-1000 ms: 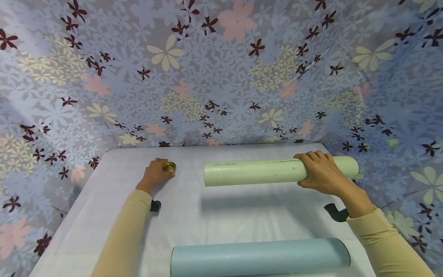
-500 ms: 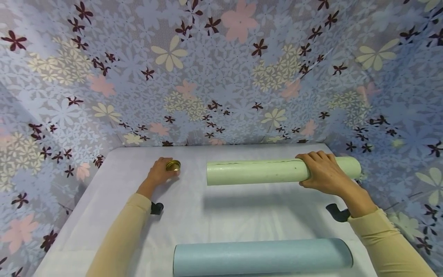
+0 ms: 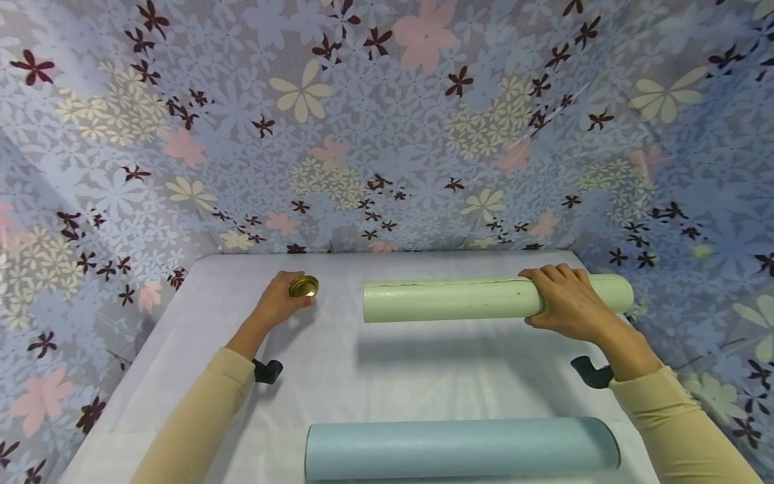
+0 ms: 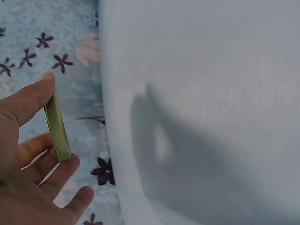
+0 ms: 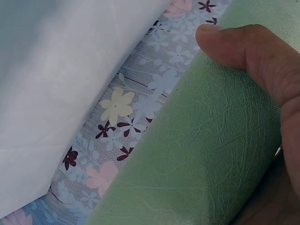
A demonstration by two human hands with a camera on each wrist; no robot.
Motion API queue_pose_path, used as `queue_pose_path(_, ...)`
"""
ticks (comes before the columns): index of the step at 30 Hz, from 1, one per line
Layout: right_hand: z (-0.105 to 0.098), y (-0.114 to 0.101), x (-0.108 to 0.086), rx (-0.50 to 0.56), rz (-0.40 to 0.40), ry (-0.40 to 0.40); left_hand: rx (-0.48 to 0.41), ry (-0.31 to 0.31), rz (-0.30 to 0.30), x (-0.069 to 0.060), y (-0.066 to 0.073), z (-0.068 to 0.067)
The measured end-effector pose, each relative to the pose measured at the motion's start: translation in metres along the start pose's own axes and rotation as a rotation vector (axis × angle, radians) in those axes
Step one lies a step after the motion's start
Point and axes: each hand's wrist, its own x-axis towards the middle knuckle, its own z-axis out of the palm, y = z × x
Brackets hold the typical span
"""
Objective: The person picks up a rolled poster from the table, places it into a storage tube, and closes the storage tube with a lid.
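Note:
My left hand [image 3: 281, 299] pinches a round gold lid [image 3: 304, 286] above the left back part of the white table. In the left wrist view the lid [image 4: 57, 126] stands nearly edge-on, between the thumb at its top and the fingertips below. At the right, my right hand [image 3: 565, 302] grips a pale green roll [image 3: 447, 300] near its right end, thumb on the near side. The roll lies level in the air, its shadow on the cloth beneath. The right wrist view shows its creased, leather-like surface [image 5: 201, 136]; the other fingers are mostly hidden there.
A light blue roll [image 3: 459, 447] lies across the front of the white-covered table [image 3: 332, 383]. Flowered fabric [image 3: 387, 134] rises behind the table and at both sides. Black wrist camera mounts [image 3: 589, 372] sit under the forearms.
The left hand lifts the gold lid slightly, and its shadow falls farther from it. The left forearm swings a little outward. The right hand and green roll keep their pose; the head view shifts slightly.

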Motion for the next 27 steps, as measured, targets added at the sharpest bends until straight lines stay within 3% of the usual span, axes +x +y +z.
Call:
queue_pose_path(9, -0.001, -0.002, 0.001, -0.002, -0.004, 0.008, -0.093, 0.009, 0.035, -0.020, 0.022, -0.007)
queue_pose_path(27, -0.002, -0.005, 0.003, -0.008, -0.006, 0.021, -0.406, 0.036, 0.082, -0.054, 0.057, -0.008)
